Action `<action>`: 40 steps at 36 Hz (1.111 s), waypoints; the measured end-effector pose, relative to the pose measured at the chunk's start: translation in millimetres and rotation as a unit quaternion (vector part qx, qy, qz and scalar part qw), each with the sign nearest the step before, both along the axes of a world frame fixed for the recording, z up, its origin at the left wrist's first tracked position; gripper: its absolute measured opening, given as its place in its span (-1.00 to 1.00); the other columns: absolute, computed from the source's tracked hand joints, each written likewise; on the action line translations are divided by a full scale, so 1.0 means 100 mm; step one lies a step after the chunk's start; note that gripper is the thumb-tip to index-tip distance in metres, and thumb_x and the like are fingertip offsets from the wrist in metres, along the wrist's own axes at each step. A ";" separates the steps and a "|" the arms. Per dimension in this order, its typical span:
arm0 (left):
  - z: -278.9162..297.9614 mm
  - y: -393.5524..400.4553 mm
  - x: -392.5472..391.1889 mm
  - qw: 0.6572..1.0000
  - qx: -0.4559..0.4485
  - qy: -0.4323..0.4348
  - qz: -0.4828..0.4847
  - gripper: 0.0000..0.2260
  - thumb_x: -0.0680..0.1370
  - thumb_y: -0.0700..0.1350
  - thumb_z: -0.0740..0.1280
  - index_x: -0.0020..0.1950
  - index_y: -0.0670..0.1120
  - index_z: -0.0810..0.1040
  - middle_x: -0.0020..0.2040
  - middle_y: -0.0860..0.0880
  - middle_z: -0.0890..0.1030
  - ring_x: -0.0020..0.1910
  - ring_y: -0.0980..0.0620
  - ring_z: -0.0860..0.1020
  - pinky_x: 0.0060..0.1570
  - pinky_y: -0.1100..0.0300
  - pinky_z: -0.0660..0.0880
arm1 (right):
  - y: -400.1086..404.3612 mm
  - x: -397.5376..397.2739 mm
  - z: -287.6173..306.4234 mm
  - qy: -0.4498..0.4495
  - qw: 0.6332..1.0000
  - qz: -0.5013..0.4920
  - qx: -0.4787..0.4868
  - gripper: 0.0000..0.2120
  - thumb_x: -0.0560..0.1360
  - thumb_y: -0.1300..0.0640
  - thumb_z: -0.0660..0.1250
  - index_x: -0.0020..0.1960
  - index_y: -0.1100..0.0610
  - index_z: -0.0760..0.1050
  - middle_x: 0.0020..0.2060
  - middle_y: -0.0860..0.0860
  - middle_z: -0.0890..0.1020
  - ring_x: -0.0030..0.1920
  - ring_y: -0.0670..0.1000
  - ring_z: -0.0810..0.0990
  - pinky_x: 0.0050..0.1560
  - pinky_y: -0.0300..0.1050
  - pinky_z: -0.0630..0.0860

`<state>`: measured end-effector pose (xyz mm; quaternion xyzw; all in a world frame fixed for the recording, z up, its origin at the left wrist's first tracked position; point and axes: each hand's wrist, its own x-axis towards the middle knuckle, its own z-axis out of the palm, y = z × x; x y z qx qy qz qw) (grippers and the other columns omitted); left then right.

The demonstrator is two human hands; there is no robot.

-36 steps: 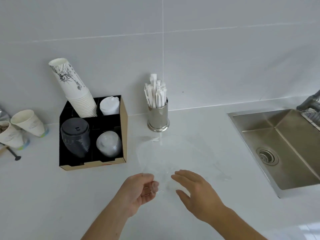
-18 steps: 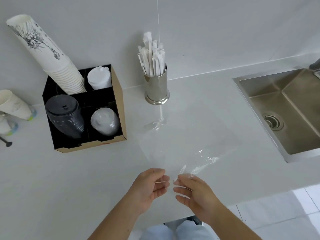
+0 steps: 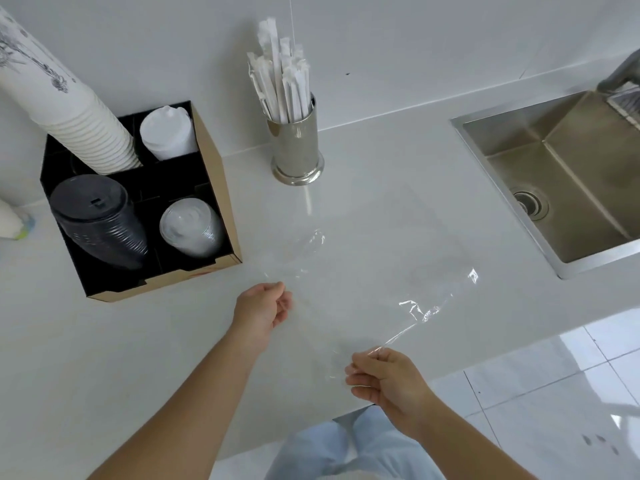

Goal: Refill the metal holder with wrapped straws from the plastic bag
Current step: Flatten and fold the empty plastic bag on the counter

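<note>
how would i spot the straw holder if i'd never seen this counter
Start at the steel sink on the right and follow the white back wall leftward. Before the black cardboard cup organiser stands a shiny cylindrical metal holder. It alone is metal and bristles with white paper-wrapped straws.

Both bare forearms reach forward from the near edge. The left hand [image 3: 265,306] sits farther out, fingers curled in with thumb and fingertips pinched together. The right hand [image 3: 384,379] is nearer and to the right, fingers curled, pinching at its thumb tip.
</note>
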<state>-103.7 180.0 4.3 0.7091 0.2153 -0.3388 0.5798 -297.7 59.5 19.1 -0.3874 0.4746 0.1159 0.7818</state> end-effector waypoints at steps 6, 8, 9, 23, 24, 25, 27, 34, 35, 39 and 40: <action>0.07 0.05 -0.20 0.995 -0.063 0.074 -0.002 -0.85 0.56 -0.04 0.37 -0.10 -0.10 0.50 -0.27 -0.11 0.63 -0.26 -0.05 0.58 -0.19 0.12 0.51 | 0.14 -0.02 -0.04 -0.004 0.999 -0.035 0.018 -0.90 0.52 0.30 0.38 -0.16 0.22 0.51 -0.26 0.12 0.68 -0.29 0.05 0.64 -0.22 -0.12 0.59; 0.11 0.10 -0.35 0.992 -0.062 0.095 -0.049 -0.86 0.53 -0.06 0.41 -0.02 -0.08 0.51 -0.19 -0.13 0.64 -0.25 -0.05 0.60 -0.22 0.14 0.53 | 0.17 0.00 -0.04 -0.008 0.999 -0.044 0.021 -0.88 0.53 0.31 0.38 -0.17 0.21 0.50 -0.24 0.12 0.68 -0.29 0.05 0.64 -0.19 -0.11 0.59; 0.12 0.14 -0.43 0.991 -0.063 0.102 -0.068 -0.85 0.52 -0.10 0.42 0.02 -0.07 0.50 -0.18 -0.13 0.64 -0.27 -0.03 0.61 -0.25 0.16 0.55 | 0.18 0.01 -0.04 -0.011 0.999 -0.046 0.022 -0.88 0.53 0.31 0.37 -0.17 0.20 0.51 -0.23 0.12 0.69 -0.28 0.05 0.64 -0.17 -0.10 0.59; 0.07 0.69 -0.63 0.990 -0.051 0.066 -0.111 -0.76 0.52 -0.35 0.36 0.15 -0.15 0.52 -0.27 -0.15 0.60 -0.38 0.01 0.57 -0.36 0.21 0.54 | -0.41 0.01 -0.24 0.012 0.969 -0.248 0.006 -0.90 0.56 0.13 0.34 0.01 0.16 0.56 -0.16 0.14 0.72 -0.16 0.13 0.70 -0.13 0.00 0.65; 0.06 0.72 -0.63 0.991 -0.052 0.065 -0.100 -0.77 0.53 -0.33 0.36 0.15 -0.14 0.53 -0.25 -0.15 0.60 -0.35 -0.01 0.58 -0.35 0.20 0.54 | -0.50 0.00 -0.26 0.017 0.966 -0.256 -0.006 -0.90 0.57 0.13 0.33 0.02 0.16 0.54 -0.14 0.16 0.71 -0.17 0.13 0.69 -0.15 -0.01 0.66; 0.04 0.75 -0.63 0.993 -0.053 0.063 -0.083 -0.79 0.54 -0.32 0.35 0.15 -0.13 0.53 -0.23 -0.14 0.60 -0.32 -0.04 0.58 -0.34 0.18 0.54 | -0.57 -0.01 -0.27 0.020 0.965 -0.259 -0.018 -0.90 0.58 0.14 0.32 0.02 0.17 0.54 -0.11 0.17 0.71 -0.16 0.13 0.69 -0.18 -0.03 0.67; 0.02 0.81 -0.65 0.996 -0.058 0.060 -0.037 -0.82 0.56 -0.27 0.33 0.15 -0.12 0.53 -0.19 -0.13 0.59 -0.26 -0.08 0.59 -0.28 0.14 0.53 | -0.65 -0.01 -0.30 0.025 0.968 -0.245 -0.043 -0.92 0.60 0.19 0.29 0.00 0.19 0.53 -0.11 0.18 0.69 -0.16 0.13 0.68 -0.24 -0.07 0.66; -0.04 0.86 -0.90 0.993 -0.083 0.079 -0.012 -0.73 0.52 -0.30 0.38 0.21 -0.14 0.50 -0.12 -0.20 0.57 -0.24 -0.13 0.56 -0.18 0.09 0.60 | -0.58 0.04 -0.32 0.026 0.970 -0.233 -0.068 -0.88 0.63 0.26 0.23 -0.04 0.23 0.52 -0.15 0.18 0.67 -0.18 0.12 0.68 -0.25 -0.11 0.68; -0.05 0.88 -0.92 0.994 -0.080 0.073 -0.019 -0.71 0.52 -0.32 0.38 0.21 -0.15 0.49 -0.15 -0.21 0.57 -0.24 -0.13 0.54 -0.13 0.06 0.59 | -0.56 0.05 -0.32 0.023 0.969 -0.237 -0.068 -0.88 0.63 0.26 0.23 -0.04 0.23 0.51 -0.15 0.18 0.67 -0.17 0.12 0.67 -0.27 -0.12 0.68; -0.04 0.98 -0.95 0.995 -0.068 0.054 -0.046 -0.73 0.51 -0.37 0.37 0.16 -0.15 0.52 -0.29 -0.14 0.59 -0.26 -0.10 0.56 -0.09 0.09 0.60 | -0.55 0.01 -0.29 0.021 0.970 -0.228 -0.081 -0.87 0.63 0.27 0.23 -0.05 0.23 0.52 -0.12 0.17 0.67 -0.16 0.10 0.67 -0.25 -0.13 0.66; -0.03 1.01 -0.95 0.995 -0.069 0.052 -0.054 -0.73 0.50 -0.38 0.38 0.15 -0.16 0.53 -0.34 -0.12 0.60 -0.27 -0.10 0.55 -0.09 0.08 0.59 | -0.55 0.00 -0.29 0.021 0.971 -0.224 -0.083 -0.87 0.62 0.27 0.23 -0.05 0.23 0.53 -0.11 0.16 0.67 -0.15 0.09 0.67 -0.24 -0.13 0.66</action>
